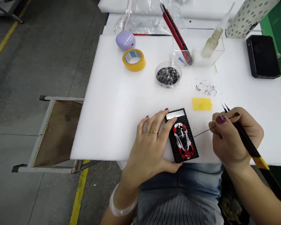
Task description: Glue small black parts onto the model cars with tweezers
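Note:
A red, white and black model car (182, 139) sits on a black textured display base (192, 147) at the table's front edge. Around the base's left side, my left hand (152, 140) grips it, fingertips by the top edge and thumb at the bottom. My right hand (234, 137) pinches a thin dark rod (202, 132), whose far end reaches the car's right side; whether it touches I cannot tell. Black tweezers (245, 136) with a yellow band also rest in that hand, tips pointing away. Beyond lie a yellow tape piece (202, 104) and scattered tiny dark slivers (208, 89).
Farther back stand a round dish (168, 76) of dark slivers, a yellow tape roll (134, 60), a purple case (125, 40) and a clear box (196, 57) holding a red utility knife (176, 36) and a small bottle (212, 43). A black box (263, 56) is at right.

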### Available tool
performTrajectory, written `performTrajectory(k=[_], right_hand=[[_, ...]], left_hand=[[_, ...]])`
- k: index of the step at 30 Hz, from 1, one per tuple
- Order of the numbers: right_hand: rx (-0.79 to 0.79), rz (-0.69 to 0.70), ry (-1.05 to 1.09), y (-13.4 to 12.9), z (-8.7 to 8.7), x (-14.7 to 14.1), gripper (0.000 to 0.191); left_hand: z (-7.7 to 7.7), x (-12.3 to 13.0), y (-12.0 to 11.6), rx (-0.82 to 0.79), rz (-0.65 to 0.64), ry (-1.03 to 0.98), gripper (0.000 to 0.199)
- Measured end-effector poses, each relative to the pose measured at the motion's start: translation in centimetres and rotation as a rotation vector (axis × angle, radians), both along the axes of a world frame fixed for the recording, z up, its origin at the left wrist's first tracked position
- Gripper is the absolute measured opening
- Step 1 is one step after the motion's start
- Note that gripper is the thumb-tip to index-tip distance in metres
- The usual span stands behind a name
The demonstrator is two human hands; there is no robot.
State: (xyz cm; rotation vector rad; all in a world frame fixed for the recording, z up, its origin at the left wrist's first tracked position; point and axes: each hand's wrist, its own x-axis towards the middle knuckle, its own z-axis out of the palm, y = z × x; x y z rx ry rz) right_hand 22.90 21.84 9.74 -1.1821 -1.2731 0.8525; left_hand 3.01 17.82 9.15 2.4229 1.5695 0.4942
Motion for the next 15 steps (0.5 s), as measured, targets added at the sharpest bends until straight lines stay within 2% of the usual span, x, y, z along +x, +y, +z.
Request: performTrajectory(k=[5, 15], right_hand=[[0.003, -0.04, -0.01, 0.21, -0.29, 0.27, 0.033], [0.003, -0.05, -0.036, -0.41, -0.7, 0.25, 0.032]], left_hand=[[0.05, -0.01, -0.09, 0.007, -0.01, 0.012, 0.108], [0.1, -0.08, -0.12, -0.009, -0.009, 0.014, 0.114]])
